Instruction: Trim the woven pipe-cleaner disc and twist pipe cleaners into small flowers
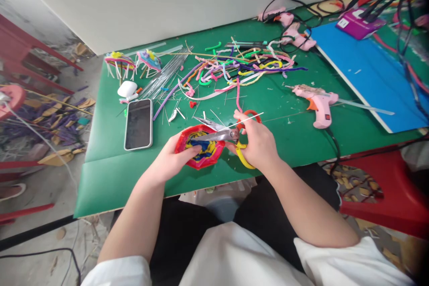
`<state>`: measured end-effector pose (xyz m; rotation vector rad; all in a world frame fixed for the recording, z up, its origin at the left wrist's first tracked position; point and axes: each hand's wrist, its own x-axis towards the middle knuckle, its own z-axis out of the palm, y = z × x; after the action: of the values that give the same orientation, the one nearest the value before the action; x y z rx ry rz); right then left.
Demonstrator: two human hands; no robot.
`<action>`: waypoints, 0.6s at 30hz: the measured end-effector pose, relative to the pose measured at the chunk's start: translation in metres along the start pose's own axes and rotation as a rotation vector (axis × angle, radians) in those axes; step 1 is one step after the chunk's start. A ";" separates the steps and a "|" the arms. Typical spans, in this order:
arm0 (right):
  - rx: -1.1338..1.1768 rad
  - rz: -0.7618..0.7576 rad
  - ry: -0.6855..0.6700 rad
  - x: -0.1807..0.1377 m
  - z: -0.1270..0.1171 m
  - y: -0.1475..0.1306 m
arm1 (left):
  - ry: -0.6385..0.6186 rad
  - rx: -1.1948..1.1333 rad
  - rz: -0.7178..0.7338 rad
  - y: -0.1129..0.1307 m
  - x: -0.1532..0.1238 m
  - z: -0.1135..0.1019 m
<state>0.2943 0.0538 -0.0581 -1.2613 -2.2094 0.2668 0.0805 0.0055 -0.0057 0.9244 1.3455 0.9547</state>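
My left hand (170, 154) grips an eight-sided woven piece (211, 156), its thumb pressed on the blue and yellow middle inside the red rim. In my right hand (263, 143) are scissors (226, 135) with one red-orange and one yellow handle loop. Their blades stand apart; the lower blade lies across the woven piece and the upper one points past its far edge. A thin white stick (244, 119) crosses above the scissors by my right fingers; whether they hold it I cannot tell. Past them lies a pile of coloured pipe cleaners (241, 65).
A phone (138, 124), a white case (127, 89) and two small umbrella-like crafts (149, 60) lie at left, near thin wires (169, 73). At right are a pink glue gun (318, 103), a blue board (372, 71) and a purple power block (360, 23) with cables.
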 end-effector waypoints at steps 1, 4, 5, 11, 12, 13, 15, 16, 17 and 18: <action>-0.007 0.004 -0.004 0.000 0.000 0.000 | -0.009 0.001 0.001 0.000 0.000 0.000; -0.016 0.001 -0.014 -0.001 0.000 -0.001 | -0.033 0.002 -0.005 -0.001 0.000 0.001; -0.012 -0.002 -0.015 -0.001 0.000 -0.001 | -0.036 -0.003 -0.007 -0.001 0.000 0.001; 0.020 -0.016 -0.015 0.000 0.001 -0.001 | -0.042 -0.038 -0.035 0.002 -0.001 0.002; 0.026 -0.018 -0.016 0.000 0.001 -0.001 | -0.041 -0.044 -0.041 0.002 -0.001 0.002; 0.030 -0.016 -0.016 0.000 0.001 -0.001 | -0.036 -0.049 -0.043 0.002 -0.001 0.003; 0.037 -0.009 -0.018 0.001 0.000 -0.001 | -0.018 -0.060 -0.041 0.002 -0.001 0.003; 0.039 -0.005 -0.019 0.001 0.000 -0.001 | -0.013 -0.066 -0.038 0.002 -0.001 0.003; 0.041 -0.003 -0.019 0.001 0.000 -0.001 | -0.013 -0.070 -0.035 0.002 -0.001 0.003; 0.043 -0.002 -0.019 0.001 0.000 -0.001 | -0.020 -0.072 -0.035 0.001 0.000 0.003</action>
<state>0.2931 0.0539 -0.0570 -1.2385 -2.2085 0.3250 0.0834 0.0055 -0.0044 0.8512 1.2987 0.9588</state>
